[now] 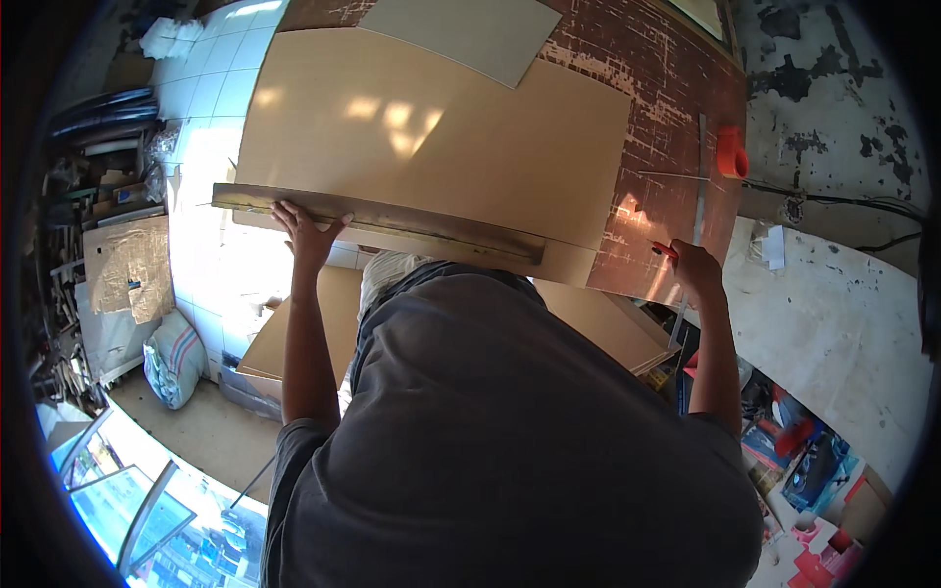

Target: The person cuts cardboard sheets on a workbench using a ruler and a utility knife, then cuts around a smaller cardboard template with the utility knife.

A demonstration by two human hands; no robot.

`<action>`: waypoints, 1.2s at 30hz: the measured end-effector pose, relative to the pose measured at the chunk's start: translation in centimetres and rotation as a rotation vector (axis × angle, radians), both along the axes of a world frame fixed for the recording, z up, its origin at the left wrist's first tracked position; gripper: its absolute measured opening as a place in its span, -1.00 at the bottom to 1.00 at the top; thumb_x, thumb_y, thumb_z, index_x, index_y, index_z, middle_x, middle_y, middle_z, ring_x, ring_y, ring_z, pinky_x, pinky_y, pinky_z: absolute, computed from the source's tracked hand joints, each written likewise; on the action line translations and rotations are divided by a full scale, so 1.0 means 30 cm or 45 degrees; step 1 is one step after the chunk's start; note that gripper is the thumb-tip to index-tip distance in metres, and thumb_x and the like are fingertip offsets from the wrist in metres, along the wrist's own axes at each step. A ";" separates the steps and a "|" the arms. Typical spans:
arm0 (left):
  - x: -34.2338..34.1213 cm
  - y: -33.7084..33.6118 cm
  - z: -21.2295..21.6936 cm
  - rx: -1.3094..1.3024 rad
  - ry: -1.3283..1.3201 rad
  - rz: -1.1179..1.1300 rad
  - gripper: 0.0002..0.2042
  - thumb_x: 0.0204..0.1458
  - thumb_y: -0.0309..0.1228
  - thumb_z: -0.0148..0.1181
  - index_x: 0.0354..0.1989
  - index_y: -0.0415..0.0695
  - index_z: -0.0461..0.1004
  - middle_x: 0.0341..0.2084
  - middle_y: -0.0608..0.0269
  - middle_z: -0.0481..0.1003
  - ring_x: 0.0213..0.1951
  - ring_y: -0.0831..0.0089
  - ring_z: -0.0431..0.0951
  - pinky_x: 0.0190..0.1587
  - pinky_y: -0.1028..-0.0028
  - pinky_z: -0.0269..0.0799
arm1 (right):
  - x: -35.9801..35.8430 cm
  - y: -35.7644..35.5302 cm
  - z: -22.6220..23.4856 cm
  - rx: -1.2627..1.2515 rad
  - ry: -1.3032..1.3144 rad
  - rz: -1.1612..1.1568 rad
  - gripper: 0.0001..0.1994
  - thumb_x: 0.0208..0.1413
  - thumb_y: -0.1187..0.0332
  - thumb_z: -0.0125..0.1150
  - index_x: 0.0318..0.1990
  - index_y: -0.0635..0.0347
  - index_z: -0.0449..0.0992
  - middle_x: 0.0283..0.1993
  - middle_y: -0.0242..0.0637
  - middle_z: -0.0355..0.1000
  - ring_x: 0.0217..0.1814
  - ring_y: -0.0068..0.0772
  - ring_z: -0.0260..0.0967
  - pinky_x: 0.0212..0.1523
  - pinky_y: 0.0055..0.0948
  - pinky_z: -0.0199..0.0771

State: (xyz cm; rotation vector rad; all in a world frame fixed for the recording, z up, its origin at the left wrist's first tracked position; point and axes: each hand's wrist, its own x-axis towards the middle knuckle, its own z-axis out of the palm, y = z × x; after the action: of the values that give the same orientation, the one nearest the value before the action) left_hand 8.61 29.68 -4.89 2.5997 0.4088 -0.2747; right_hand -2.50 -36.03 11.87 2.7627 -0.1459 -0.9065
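1. Large tan board (431,137) flat on the desk (676,98), a smaller pale sheet (470,34) lying over its far edge.
2. Long metal straightedge (382,223) laid along the near edge of the board, directly under the left hand (309,230).
3. Left grip: fingers spread apart, pressed flat on the straightedge, pinning it down, not wrapped around it.
4. Right hand (696,267) well off to the right of the board, at the worn desk edge; grip clamped on a small red-handled tool (665,250), kind too small to tell.
5. Progress, judged: straightedge lined up and held; no cut or mark visible along it; tool not at the line yet.
6. Pose: left arm nearly straight, reaching forward; right arm extended outward, wrist bent in toward the desk.
7. Orange object (730,152) beyond the right grip, next to a thin metal strip (700,167).
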 end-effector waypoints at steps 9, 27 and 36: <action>-0.012 -0.071 0.099 0.011 -0.021 0.083 0.44 -0.32 0.28 0.50 0.47 -0.40 -0.38 0.49 -0.31 -0.45 0.51 -0.17 -0.47 0.31 -0.43 -0.15 | 0.214 0.625 -0.169 1.235 -0.349 -0.380 -0.71 0.22 0.21 0.21 -0.22 0.27 0.35 -0.40 0.12 0.42 -0.30 0.21 0.46 -0.28 -0.05 0.40; -0.050 -0.052 0.057 -0.023 -0.170 0.053 0.40 -0.30 0.20 0.53 0.47 -0.38 -0.37 0.47 -0.40 -0.39 0.49 -0.30 -0.39 0.46 -0.12 -0.19 | 0.248 0.927 -0.471 1.049 -0.379 0.297 -0.48 0.08 0.15 0.37 0.04 0.36 0.38 0.15 0.20 0.25 0.13 0.28 0.31 0.10 0.05 0.41; -0.041 -0.058 0.018 -0.008 -0.248 0.048 0.37 -0.28 0.16 0.54 0.48 -0.35 -0.35 0.47 -0.37 -0.38 0.49 -0.29 -0.40 0.46 -0.12 -0.16 | 0.205 0.970 -0.455 0.804 -0.489 0.223 -0.56 0.12 0.17 0.25 0.02 0.30 0.39 0.20 0.09 0.25 0.21 0.21 0.26 0.21 0.06 0.35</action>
State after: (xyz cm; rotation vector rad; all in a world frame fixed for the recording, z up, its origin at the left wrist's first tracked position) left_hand 7.38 27.95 -4.34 2.5795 0.3860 -0.0089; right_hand 3.64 -6.93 -1.77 3.4312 0.3810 -0.4100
